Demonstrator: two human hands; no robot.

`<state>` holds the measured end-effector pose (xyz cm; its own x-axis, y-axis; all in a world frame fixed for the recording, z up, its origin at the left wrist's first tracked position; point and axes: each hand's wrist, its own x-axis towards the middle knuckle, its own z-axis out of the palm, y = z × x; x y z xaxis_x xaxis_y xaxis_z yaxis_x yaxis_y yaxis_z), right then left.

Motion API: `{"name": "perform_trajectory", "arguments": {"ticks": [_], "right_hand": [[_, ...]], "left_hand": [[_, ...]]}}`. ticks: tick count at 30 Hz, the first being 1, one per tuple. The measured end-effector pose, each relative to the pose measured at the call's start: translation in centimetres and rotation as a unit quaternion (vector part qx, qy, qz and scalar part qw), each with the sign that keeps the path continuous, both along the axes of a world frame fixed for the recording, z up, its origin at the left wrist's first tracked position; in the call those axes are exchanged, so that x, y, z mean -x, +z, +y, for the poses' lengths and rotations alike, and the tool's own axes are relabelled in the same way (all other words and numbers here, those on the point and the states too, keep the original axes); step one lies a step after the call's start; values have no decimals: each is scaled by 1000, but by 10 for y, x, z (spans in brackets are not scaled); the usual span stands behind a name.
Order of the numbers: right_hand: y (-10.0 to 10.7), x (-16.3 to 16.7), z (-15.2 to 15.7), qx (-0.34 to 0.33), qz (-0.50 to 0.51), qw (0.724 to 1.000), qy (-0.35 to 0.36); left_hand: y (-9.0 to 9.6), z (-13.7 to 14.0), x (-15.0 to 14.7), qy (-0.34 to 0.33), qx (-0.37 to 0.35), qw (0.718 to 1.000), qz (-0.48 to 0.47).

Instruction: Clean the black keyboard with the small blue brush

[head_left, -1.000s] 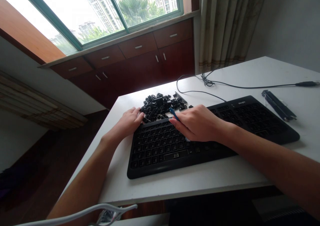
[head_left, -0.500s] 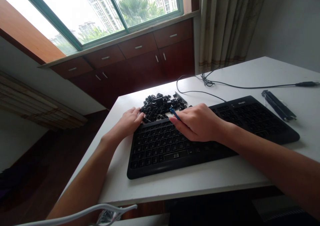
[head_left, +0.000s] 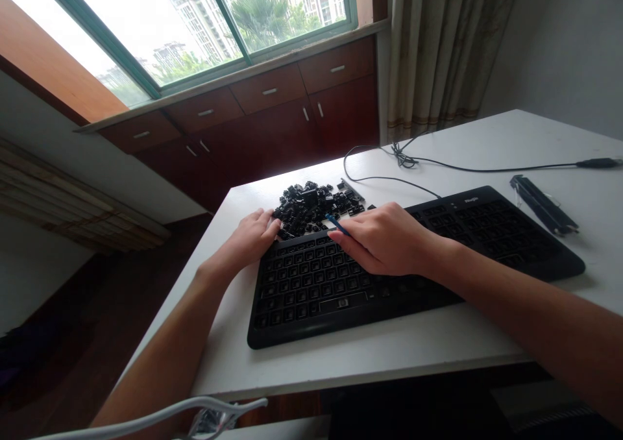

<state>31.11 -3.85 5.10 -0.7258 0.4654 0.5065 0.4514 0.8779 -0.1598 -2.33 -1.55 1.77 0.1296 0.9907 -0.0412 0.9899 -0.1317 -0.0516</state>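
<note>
A black keyboard [head_left: 311, 291] with its keycaps off, bare key sockets showing, lies across the table. My left hand [head_left: 253, 235] rests at its far left corner, fingers stretched out beside a heap of loose black keycaps [head_left: 304, 206]. Above the keyboard's middle, my right hand [head_left: 389, 239] is closed around a thin blue stick-like tool [head_left: 335, 223]. The tool's tip points left toward the heap. Its other end is hidden inside my hand, so its exact kind does not show. My right hand also covers part of the key rows.
A black cable [head_left: 467, 169] runs from the keyboard's back edge, with a tangled loop. Right of the keyboard lies a long black strip-shaped piece [head_left: 542, 205]. The white table [head_left: 233, 362] ends close to its front edge. A pale curved bar [head_left: 146, 420] crosses the lower left.
The blue tool has tilted flatter, its tip shifting slightly left and down. My right hand has barely moved; my left hand stays in place.
</note>
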Motion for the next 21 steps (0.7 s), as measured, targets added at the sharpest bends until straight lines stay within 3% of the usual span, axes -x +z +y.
{"name": "perform_trajectory", "arguments": {"ticks": [7, 13, 21], "right_hand": [[-2, 2, 0, -9, 20, 999, -27], [0, 0, 1, -11, 38, 999, 3], [0, -1, 1, -8, 44, 999, 23]], "left_hand": [[3, -3, -4, 26, -5, 1000, -10], [4, -4, -6, -3, -9, 1000, -6], [3, -3, -5, 30, -10, 999, -25]]}}
